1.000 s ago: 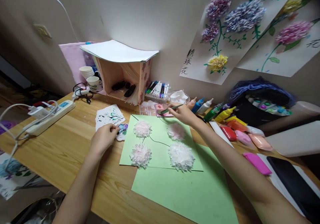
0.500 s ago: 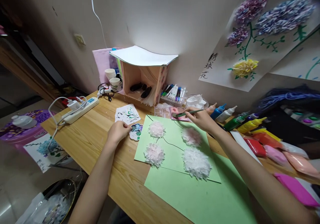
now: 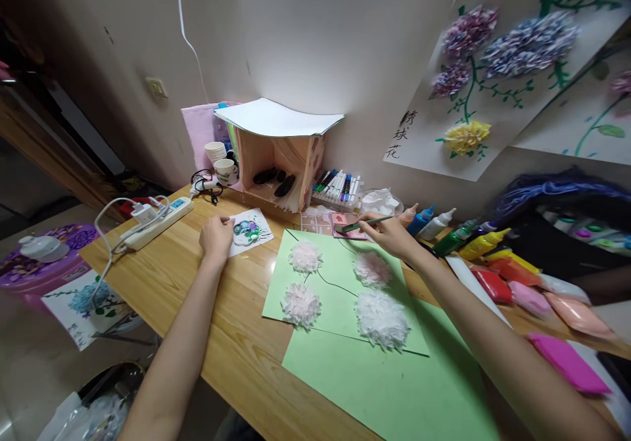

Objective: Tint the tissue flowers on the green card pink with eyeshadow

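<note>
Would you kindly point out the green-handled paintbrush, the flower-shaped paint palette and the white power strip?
green-handled paintbrush [image 3: 367, 223], head view, mid-handle.
flower-shaped paint palette [image 3: 246, 232], head view, centre.
white power strip [image 3: 160, 221], head view, top face.

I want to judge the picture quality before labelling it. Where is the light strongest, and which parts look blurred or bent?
Head view: the brightest patch lies on the pale wall above the small wooden shelf box; the left edge is dark; the paper flower posters at the upper right are smeared; the light wooden tabletop bends from wide-lens distortion.
</note>
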The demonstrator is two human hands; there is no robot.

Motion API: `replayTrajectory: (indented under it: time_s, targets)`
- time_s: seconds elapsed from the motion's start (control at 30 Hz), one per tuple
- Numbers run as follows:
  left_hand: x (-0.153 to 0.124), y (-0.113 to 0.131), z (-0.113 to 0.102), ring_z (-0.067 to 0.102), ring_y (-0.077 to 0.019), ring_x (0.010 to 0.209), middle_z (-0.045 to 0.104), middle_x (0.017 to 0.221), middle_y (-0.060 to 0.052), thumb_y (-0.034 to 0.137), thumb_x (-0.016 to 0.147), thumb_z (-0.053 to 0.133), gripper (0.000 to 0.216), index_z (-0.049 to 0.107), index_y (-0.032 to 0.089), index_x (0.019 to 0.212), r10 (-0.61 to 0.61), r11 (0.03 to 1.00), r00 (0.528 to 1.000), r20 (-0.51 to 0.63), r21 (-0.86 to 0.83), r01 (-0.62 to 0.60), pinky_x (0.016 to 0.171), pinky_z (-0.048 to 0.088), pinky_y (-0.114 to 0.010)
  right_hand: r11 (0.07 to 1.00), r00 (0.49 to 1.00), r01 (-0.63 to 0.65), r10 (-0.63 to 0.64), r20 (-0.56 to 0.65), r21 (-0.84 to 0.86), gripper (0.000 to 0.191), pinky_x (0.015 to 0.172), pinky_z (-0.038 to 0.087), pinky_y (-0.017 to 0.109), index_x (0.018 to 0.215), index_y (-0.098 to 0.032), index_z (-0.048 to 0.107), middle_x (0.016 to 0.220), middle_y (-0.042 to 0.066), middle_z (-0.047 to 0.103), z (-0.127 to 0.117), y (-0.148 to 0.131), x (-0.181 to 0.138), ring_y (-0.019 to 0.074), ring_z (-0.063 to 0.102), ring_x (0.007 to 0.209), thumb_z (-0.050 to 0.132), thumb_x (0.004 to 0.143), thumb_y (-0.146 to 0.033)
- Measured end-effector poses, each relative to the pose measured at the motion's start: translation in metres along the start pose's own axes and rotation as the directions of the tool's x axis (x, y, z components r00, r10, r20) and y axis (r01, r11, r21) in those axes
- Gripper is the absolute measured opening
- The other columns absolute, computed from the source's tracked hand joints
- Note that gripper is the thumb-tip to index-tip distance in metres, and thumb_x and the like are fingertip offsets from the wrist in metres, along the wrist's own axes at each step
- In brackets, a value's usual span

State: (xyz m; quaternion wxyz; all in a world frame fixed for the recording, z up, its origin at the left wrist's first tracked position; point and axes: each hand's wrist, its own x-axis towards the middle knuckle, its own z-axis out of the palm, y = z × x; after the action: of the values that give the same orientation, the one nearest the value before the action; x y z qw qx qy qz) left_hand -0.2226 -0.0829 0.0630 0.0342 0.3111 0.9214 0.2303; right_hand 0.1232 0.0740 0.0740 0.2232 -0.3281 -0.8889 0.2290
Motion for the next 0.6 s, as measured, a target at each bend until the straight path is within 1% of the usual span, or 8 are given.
replayTrajectory:
  time_s: [0.03, 0.07, 0.13, 0.17, 0.3, 0.43, 0.53, 0.6]
  targets:
    - [-0.007, 0.011, 0.003, 0.061, -0.0264, 0.102, 0.068, 0.109, -0.012, 0.041, 0.087, 0.046, 0.037, 0.067, 0.017, 0.105, 0.058, 0.998, 0.998, -0.001, -0.011, -0.058, 0.075, 0.044, -0.032, 1.000, 1.000, 0.004, -0.004, -0.001, 0.002, 0.026, 0.060, 0.041, 0.028, 0.089, -0.017, 0.062, 0.077, 0.006, 0.068, 0.000, 0.000, 0.000, 0.0179, 0.058, 0.066, 0.043, 0.089, -0.035]
    - [-0.013, 0.022, 0.007, 0.062, -0.0249, 0.098, 0.070, 0.105, -0.011, 0.042, 0.088, 0.044, 0.036, 0.069, 0.018, 0.101, 0.137, 0.990, 0.990, 0.028, -0.026, -0.136, 0.074, 0.044, -0.031, 1.000, 1.000, 0.006, -0.006, -0.003, 0.005, 0.026, 0.059, 0.040, 0.028, 0.089, -0.017, 0.063, 0.077, 0.005, 0.068, 0.001, 0.000, 0.001, 0.0176, 0.058, 0.066, 0.043, 0.089, -0.034]
    - [-0.025, 0.047, 0.017, 0.065, -0.0235, 0.088, 0.072, 0.092, -0.009, 0.044, 0.087, 0.047, 0.035, 0.071, 0.019, 0.087, 0.286, 0.958, 0.941, 0.180, -0.044, -0.283, 0.070, 0.044, -0.029, 1.000, 1.000, 0.005, -0.005, -0.005, 0.005, 0.026, 0.060, 0.040, 0.028, 0.089, -0.017, 0.063, 0.076, 0.005, 0.067, 0.001, -0.001, 0.002, 0.0172, 0.058, 0.066, 0.043, 0.089, -0.033]
    - [-0.029, 0.060, 0.023, 0.065, -0.0236, 0.085, 0.072, 0.088, -0.009, 0.044, 0.085, 0.050, 0.033, 0.071, 0.018, 0.082, 0.324, 0.945, 0.918, 0.226, -0.047, -0.322, 0.068, 0.044, -0.029, 1.000, 1.000, 0.002, -0.002, -0.005, 0.001, 0.025, 0.060, 0.040, 0.027, 0.089, -0.017, 0.063, 0.075, 0.005, 0.067, 0.000, -0.001, 0.002, 0.0172, 0.058, 0.067, 0.043, 0.089, -0.033]
    - [-0.033, 0.106, 0.049, 0.064, -0.0249, 0.091, 0.072, 0.092, -0.010, 0.033, 0.082, 0.056, 0.022, 0.072, 0.018, 0.082, 0.402, 0.913, 0.874, 0.274, -0.049, -0.405, 0.069, 0.044, -0.029, 1.000, 1.000, -0.018, 0.018, 0.020, -0.006, 0.024, 0.061, 0.041, 0.028, 0.091, -0.018, 0.062, 0.080, 0.006, 0.066, -0.002, -0.005, 0.000, 0.0178, 0.058, 0.070, 0.043, 0.089, -0.032]
    - [-0.032, 0.143, 0.070, 0.064, -0.0230, 0.092, 0.072, 0.092, -0.008, 0.031, 0.078, 0.061, 0.016, 0.073, 0.020, 0.082, 0.504, 0.857, 0.792, 0.345, -0.084, -0.509, 0.072, 0.046, -0.028, 1.000, 1.000, -0.020, 0.020, 0.023, 0.006, 0.023, 0.063, 0.043, 0.028, 0.093, -0.018, 0.061, 0.088, 0.006, 0.067, -0.003, -0.006, -0.001, 0.0185, 0.059, 0.073, 0.043, 0.089, -0.032]
    - [-0.033, 0.162, 0.082, 0.065, -0.0221, 0.091, 0.072, 0.092, -0.008, 0.026, 0.072, 0.069, 0.011, 0.072, 0.019, 0.080, 0.532, 0.833, 0.747, 0.399, -0.084, -0.547, 0.074, 0.047, -0.027, 1.000, 1.000, -0.016, 0.016, 0.022, 0.010, 0.023, 0.063, 0.043, 0.028, 0.094, -0.018, 0.061, 0.086, 0.006, 0.067, -0.003, -0.004, 0.000, 0.0182, 0.059, 0.073, 0.043, 0.089, -0.031]
    - [-0.033, 0.168, 0.088, 0.066, -0.0223, 0.089, 0.072, 0.091, -0.010, 0.020, 0.069, 0.071, 0.010, 0.072, 0.017, 0.078, 0.526, 0.830, 0.738, 0.423, -0.066, -0.553, 0.075, 0.048, -0.028, 1.000, 1.000, -0.004, 0.003, 0.026, 0.007, 0.023, 0.064, 0.043, 0.029, 0.094, -0.018, 0.061, 0.086, 0.006, 0.066, -0.004, -0.003, 0.000, 0.0182, 0.058, 0.072, 0.043, 0.089, -0.031]
